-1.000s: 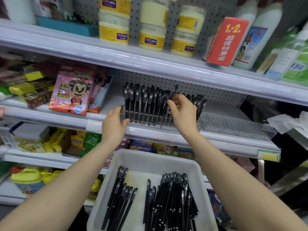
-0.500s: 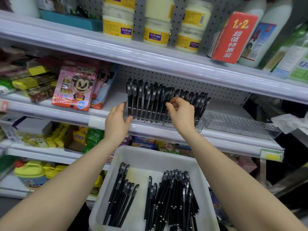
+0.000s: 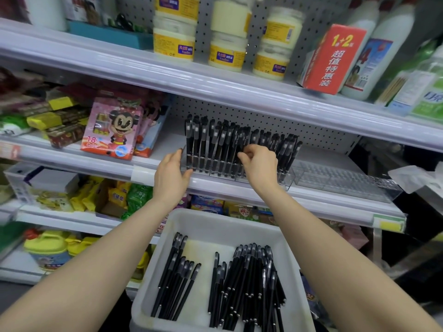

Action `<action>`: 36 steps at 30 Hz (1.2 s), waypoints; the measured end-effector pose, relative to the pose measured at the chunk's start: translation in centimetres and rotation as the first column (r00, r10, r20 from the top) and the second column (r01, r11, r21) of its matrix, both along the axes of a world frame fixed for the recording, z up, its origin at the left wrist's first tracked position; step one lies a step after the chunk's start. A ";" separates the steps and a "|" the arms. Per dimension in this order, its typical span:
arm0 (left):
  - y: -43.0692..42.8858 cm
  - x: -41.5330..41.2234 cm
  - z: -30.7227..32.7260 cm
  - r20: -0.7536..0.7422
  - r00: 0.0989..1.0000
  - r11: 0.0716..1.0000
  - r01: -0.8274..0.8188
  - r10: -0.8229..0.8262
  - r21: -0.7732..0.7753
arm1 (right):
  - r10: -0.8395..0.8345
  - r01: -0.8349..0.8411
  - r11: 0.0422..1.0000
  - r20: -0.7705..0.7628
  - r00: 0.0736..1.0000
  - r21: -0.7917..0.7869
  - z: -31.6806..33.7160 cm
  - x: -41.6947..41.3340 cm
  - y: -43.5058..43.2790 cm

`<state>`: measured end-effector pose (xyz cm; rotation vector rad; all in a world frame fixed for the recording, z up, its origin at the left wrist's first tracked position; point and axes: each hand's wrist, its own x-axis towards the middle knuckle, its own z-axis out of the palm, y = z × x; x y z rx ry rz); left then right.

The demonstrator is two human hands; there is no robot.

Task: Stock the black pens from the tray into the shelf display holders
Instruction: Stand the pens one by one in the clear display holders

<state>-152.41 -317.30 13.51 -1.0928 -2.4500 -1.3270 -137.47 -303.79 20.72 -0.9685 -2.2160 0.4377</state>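
Bright even overhead light, soft shadows; motion blur at left edge, wide-angle bending toward corners

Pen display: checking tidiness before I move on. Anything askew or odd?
Yes. The pens at the holder's right end lean rightward, while those at its left end stand nearly upright. Nothing looks spilled or damaged.

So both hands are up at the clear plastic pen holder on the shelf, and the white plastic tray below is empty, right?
Not empty: the head view shows the white plastic tray holding two piles of black pens. The left hand and right hand are indeed up at the clear plastic pen holder.
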 end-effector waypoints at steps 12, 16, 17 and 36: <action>-2.6 8.6 -7.1 0.092 0.911 0.652 0.355 -0.402 -0.670 | 0.106 -0.105 0.993 -0.020 0.994 0.047 -6.7 3.4 -2.7; -3.0 10.2 -10.0 0.068 0.896 0.364 0.247 -0.439 -0.898 | 0.176 -0.177 0.984 0.052 0.983 0.010 -9.2 4.3 -4.0; -3.0 10.4 -10.5 0.049 0.898 0.351 0.221 -0.438 -0.910 | 0.187 -0.187 0.982 0.087 0.979 -0.005 -9.8 4.5 -4.3; -0.5 6.6 -3.2 0.329 0.888 0.945 0.325 -0.321 0.042 | 0.324 -0.271 0.927 0.193 0.926 -0.258 -13.0 5.6 -5.3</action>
